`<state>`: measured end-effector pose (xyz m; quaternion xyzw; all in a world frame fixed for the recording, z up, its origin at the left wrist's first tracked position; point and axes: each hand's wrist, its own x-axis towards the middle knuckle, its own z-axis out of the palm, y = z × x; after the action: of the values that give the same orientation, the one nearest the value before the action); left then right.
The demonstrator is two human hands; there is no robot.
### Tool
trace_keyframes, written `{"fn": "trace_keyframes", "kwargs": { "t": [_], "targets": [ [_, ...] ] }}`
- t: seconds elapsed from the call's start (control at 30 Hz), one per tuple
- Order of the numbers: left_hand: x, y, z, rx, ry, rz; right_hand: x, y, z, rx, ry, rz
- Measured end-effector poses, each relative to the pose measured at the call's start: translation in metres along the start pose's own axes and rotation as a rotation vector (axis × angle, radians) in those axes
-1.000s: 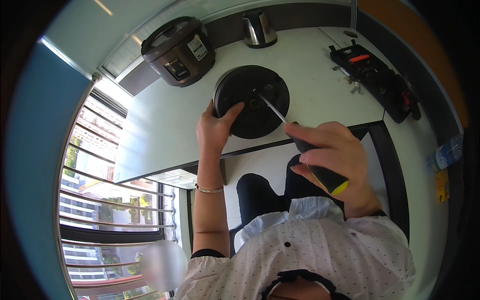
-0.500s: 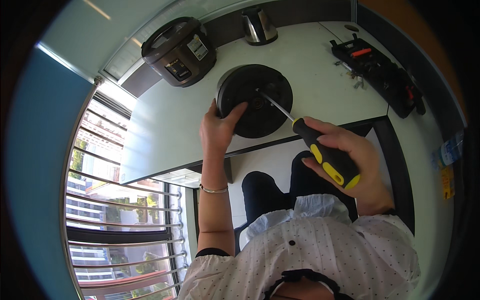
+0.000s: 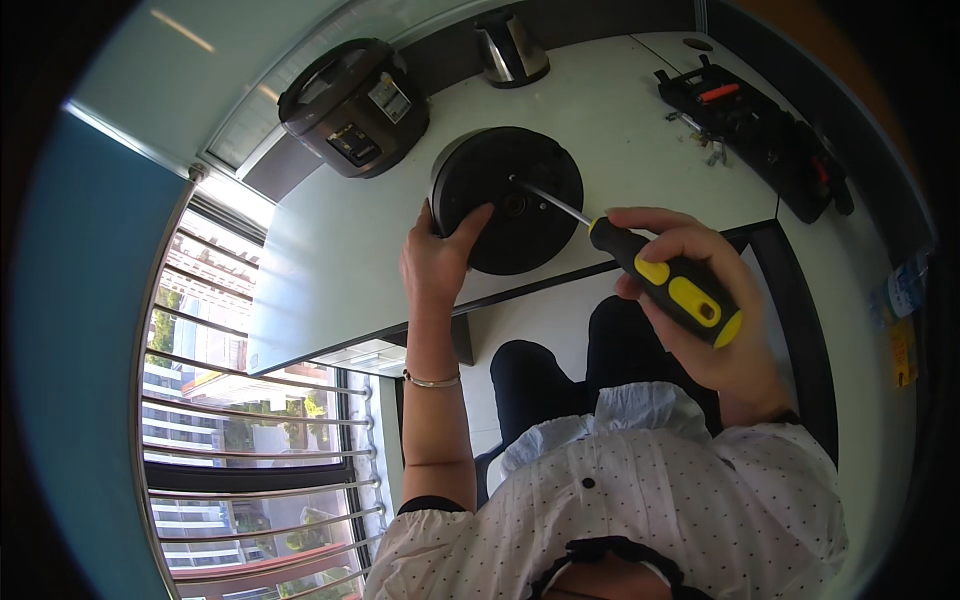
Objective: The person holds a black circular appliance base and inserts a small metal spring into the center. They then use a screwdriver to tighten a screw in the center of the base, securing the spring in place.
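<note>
A round appliance point(image 3: 530, 240) with a black underside and a silvery side stands tilted at the desk's front edge, its underside turned toward me. My left hand point(image 3: 442, 248) grips its left rim, thumb on the black face and fingers behind. In my right hand point(image 3: 715, 290) is a screwdriver point(image 3: 665, 272) with a thick black-and-yellow handle. Its metal shaft slants up to the left, and the tip meets the underside at a small hole or screw left of the round centre hub. What lies behind the appliance is hidden.
A dark rice cooker point(image 3: 355, 110) stands at the back left of the pale desk point(image 3: 340, 250), with a steel kettle point(image 3: 512, 50) beside it. An open black tool case point(image 3: 750, 130) lies at the right, small loose metal parts point(image 3: 705, 140) next to it. A barred window point(image 3: 250, 430) is at left.
My right hand has shifted slightly right and rolled the screwdriver handle, so more of its yellow inlays show. The tip stays on the underside, and my left hand keeps its grip.
</note>
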<state>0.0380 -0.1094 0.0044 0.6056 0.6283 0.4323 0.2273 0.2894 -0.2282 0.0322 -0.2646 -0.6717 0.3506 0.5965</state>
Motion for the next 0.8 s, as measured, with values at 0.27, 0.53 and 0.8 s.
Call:
{"fn": "trace_keyframes", "kwargs": {
  "t": [0.27,0.53,0.8],
  "targets": [
    [-0.002,0.005,0.002,0.078,0.014,0.004,0.004,0.025,0.002,-0.323,0.092,-0.388],
    [-0.002,0.007,0.0,0.07,-0.002,-0.012,0.016,0.021,-0.005,-0.109,-0.032,-0.277],
    [0.001,0.004,0.001,0.056,0.006,-0.02,0.014,0.033,0.004,-0.421,0.11,-0.498]
  ]
}}
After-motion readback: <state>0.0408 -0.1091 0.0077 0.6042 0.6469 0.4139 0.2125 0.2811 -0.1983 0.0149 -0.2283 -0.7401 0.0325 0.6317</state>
